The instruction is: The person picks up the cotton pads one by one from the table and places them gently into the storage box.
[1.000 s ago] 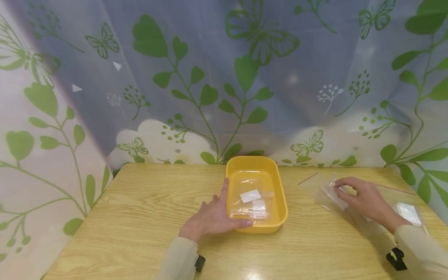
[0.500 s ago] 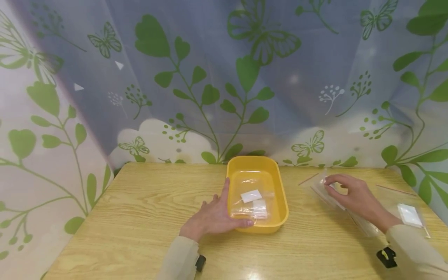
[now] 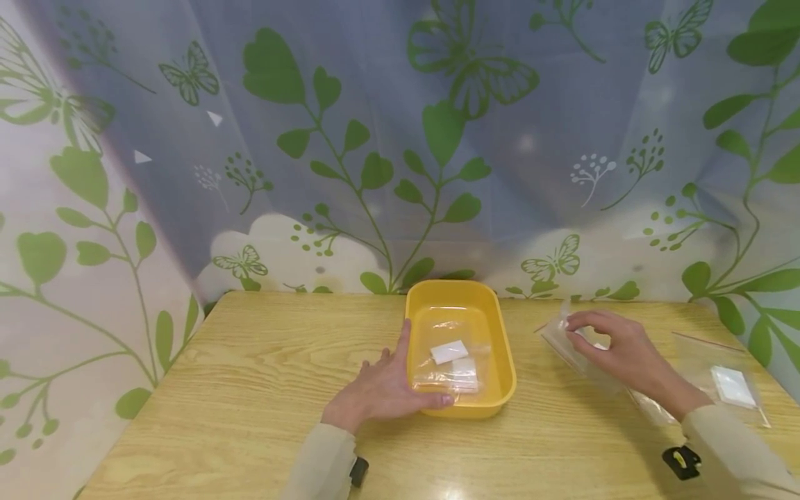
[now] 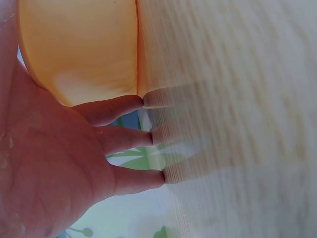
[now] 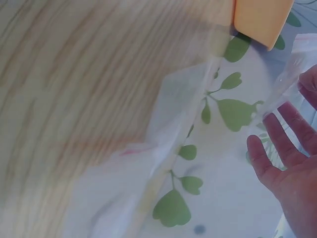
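Note:
A yellow plastic tray (image 3: 503,347) stands on the table, holding clear zip-lock bags with white pieces (image 3: 448,352) inside. My left hand (image 3: 378,390) rests against its left side, thumb on the near rim. In the left wrist view, straight fingers (image 4: 130,138) touch the tabletop beside the tray's wall. Right of the tray, my right hand (image 3: 628,351) pinches a clear zip-lock bag (image 3: 558,342) between thumb and index finger. The right wrist view shows the pinched bag (image 5: 300,54) raised, with the other fingers spread; the pinch itself is partly out of frame.
Another zip-lock bag with a white square (image 3: 733,387) lies at the table's right side. One more clear bag (image 3: 651,408) is partly hidden under my right forearm. A patterned curtain (image 3: 350,139) hangs along the back edge of the wooden table (image 3: 262,389).
My right hand has moved left toward the tray, drawing the pinched bag along and off the bags lying beneath. The left hand and tray have stayed in place.

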Demonstrator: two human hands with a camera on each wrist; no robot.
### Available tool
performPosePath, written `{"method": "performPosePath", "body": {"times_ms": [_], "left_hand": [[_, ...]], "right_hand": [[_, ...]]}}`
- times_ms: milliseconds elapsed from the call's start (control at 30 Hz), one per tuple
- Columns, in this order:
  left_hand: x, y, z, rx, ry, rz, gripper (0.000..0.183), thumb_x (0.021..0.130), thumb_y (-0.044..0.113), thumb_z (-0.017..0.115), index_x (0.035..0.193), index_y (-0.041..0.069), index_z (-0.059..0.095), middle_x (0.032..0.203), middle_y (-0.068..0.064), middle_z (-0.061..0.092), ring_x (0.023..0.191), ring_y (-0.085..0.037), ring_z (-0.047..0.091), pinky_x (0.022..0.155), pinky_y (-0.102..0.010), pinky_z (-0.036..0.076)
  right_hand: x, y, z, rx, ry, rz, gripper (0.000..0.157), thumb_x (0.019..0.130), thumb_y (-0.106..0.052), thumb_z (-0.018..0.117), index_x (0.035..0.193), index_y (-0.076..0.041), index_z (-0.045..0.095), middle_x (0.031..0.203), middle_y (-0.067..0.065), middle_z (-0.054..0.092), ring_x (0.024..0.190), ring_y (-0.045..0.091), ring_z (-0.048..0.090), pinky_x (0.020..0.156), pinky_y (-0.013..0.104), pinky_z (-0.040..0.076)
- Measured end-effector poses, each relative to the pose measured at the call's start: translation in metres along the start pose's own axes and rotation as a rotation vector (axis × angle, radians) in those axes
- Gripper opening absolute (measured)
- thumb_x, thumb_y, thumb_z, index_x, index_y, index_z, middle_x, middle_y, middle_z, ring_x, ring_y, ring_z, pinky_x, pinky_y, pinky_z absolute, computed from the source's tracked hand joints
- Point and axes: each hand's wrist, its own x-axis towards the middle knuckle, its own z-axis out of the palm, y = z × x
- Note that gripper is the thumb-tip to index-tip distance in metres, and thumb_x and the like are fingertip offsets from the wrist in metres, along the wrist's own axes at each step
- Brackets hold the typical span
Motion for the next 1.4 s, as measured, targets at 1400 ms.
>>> {"method": "performPosePath", "body": {"times_ms": [1400], "left_hand": [[0.001,0.001,0.001,0.013,-0.008,-0.009,0.136,0.072,0.089,0.063,0.161,0.033,-0.022,0.161,-0.030,0.034,0.150,-0.053,0.028,0.122,-0.072,0.020]], "right_hand": [[0.041,-0.058,0.037,0.235,0.072,-0.200,0.029,0.073,0.007,0.081,0.092,-0.014,0.075,0.104,0.007,0.078,0.097,0.026,0.072,0.102,0.002,0.040]]}}
